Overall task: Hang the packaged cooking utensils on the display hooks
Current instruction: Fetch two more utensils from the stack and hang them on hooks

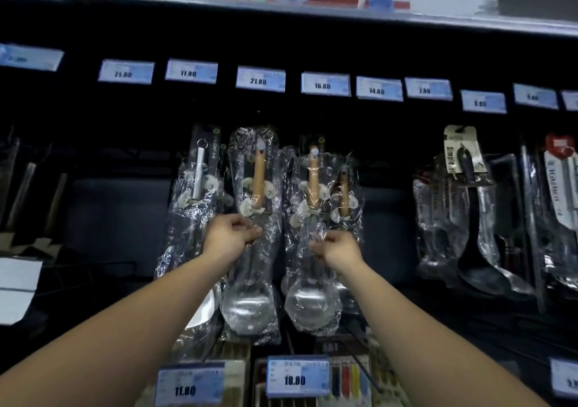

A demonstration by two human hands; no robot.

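Head view: both arms reach to the centre of the frame.
Left hand (pixel 230 239): fingers (pixel 251 233) curled, pinching the wrap of the left ladle pack (pixel 255 187) at its neck.
Right hand (pixel 339 248): curled on the right ladle pack (pixel 312 306), about level.
Long axis: both packs upright, wooden handles up, bowls down.
Hooks: hidden in the dark above the pack tops; each hand is nearest its own pack, so any seating move looks to go upward.

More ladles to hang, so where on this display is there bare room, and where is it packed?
Bare panel left of the silver-handled pack, another gap between the wooden-handled ladle packs and the black ladle pack. The centre packs overlap.
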